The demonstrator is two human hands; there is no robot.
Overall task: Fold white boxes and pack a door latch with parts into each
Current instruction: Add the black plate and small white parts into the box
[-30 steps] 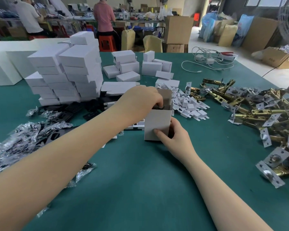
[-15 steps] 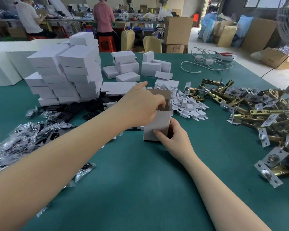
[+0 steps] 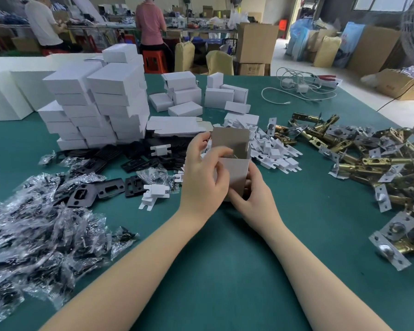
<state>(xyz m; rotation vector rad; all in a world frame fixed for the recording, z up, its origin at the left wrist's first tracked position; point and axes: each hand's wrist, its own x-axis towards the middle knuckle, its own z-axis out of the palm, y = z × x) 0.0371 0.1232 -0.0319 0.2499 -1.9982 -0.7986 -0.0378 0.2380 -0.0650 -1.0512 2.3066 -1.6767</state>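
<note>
A small white box (image 3: 236,170) stands upright on the green table (image 3: 225,259), its top flap raised and its mouth open. My left hand (image 3: 204,177) wraps the box's left side, thumb and fingers curled at the open mouth. From the lower right, my right hand (image 3: 253,194) grips the bottom of the box. What lies inside the box is hidden. Brass door latches (image 3: 368,163) are heaped at the right. Black strike plates (image 3: 105,187) and bagged parts (image 3: 38,235) lie at the left.
Stacked folded white boxes (image 3: 98,103) stand at the back left, flat box blanks (image 3: 175,125) behind my hands, small white card inserts (image 3: 273,149) beside them. A white cable and chargers (image 3: 301,89) lie at the far right. Two people work at a far bench.
My left hand has slid from the top of the box down onto its left side, uncovering the raised flap and open mouth. My right hand still holds the box's base.
</note>
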